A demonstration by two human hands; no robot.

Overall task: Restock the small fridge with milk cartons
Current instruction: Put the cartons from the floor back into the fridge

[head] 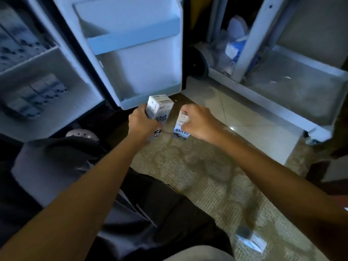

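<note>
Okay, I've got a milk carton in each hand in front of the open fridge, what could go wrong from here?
1. Each hand grips a carton, left hand on the left carton, right hand on the right carton, so nothing is free to steady the fridge door or catch a slip.
2. Pushing these in could topple the cartons on the lower shelf.
3. The small box on the carpet might get knelt on as you shift.
</note>
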